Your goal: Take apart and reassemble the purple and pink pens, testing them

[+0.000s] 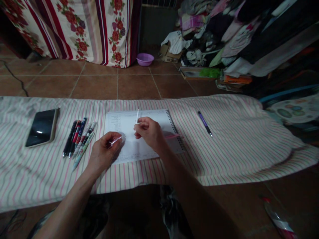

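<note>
A spiral notebook (139,151) lies open on the striped cloth, with written lines at the left of its page. Over its middle, my right hand (148,131) is closed around a slim white pen (137,115), held upright. My left hand (106,149), at the page's left edge, pinches a small clear plastic piece (116,140), possibly a pen cap. A pink slender item (171,136) lies across the notebook's right side, partly hidden by my right forearm. Several pens (79,137) lie side by side left of my left hand.
A phone (41,127) rests at the left of the cloth-covered surface (239,139). To the right lies a purple pen (205,123). Beyond, on the tiled floor, are a purple basin (145,59) and piled clothes. A bottle (279,219) is on the floor at lower right.
</note>
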`<action>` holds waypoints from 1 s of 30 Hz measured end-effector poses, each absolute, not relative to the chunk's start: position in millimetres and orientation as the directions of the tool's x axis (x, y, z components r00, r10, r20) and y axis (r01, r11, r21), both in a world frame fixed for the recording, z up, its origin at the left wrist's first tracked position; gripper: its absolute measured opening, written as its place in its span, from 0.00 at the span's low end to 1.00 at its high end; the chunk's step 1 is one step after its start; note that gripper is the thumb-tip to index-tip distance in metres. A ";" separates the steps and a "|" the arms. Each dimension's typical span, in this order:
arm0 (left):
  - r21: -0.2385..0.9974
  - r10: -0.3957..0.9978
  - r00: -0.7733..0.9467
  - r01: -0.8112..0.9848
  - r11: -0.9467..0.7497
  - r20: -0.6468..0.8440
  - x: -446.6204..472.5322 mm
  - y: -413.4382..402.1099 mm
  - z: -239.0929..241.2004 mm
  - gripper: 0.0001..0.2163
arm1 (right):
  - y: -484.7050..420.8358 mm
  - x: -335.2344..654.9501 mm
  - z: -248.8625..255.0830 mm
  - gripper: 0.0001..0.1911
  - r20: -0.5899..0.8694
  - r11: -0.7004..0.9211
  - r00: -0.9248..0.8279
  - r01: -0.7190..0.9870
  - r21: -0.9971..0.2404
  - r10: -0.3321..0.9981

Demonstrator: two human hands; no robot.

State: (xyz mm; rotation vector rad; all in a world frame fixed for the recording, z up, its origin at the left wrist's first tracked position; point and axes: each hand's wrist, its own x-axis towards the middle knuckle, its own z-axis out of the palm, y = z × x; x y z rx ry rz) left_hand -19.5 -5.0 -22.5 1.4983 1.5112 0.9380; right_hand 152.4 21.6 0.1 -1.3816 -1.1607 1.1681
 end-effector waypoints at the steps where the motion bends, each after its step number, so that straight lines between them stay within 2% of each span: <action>1: 0.912 0.999 0.013 0.410 0.028 -0.037 -19.4 -4.9 -22.2 0.13 | 21.2 152.5 0.5 0.08 -0.103 -0.104 0.095 0.006 -0.995 0.990; 4: 0.924 0.999 0.016 0.382 0.026 -0.034 -18.2 -5.1 -19.5 0.12 | 17.8 152.7 2.8 0.07 -0.167 -0.153 0.086 -0.142 -0.978 0.982; 9: 0.953 0.998 0.030 0.299 0.051 -0.063 -17.3 -5.6 -18.7 0.12 | 9.2 149.9 0.9 0.09 -0.268 -0.246 0.046 -0.275 -0.930 0.962; 20: 0.938 0.996 -0.007 0.335 0.091 -0.094 -13.6 -2.9 -21.4 0.14 | 6.8 147.0 -12.2 0.15 -0.316 -0.271 0.048 -0.406 -0.873 0.947; 24: 0.934 0.988 -0.031 0.323 0.151 -0.149 -11.1 -2.3 -22.5 0.18 | 7.3 146.4 -12.9 0.13 -0.312 -0.253 0.066 -0.436 -0.864 0.948; 30: 0.915 0.981 -0.069 0.354 0.193 -0.180 -6.0 -3.4 -17.9 0.17 | 6.5 145.1 -13.5 0.11 -0.301 -0.253 0.051 -0.421 -0.871 0.952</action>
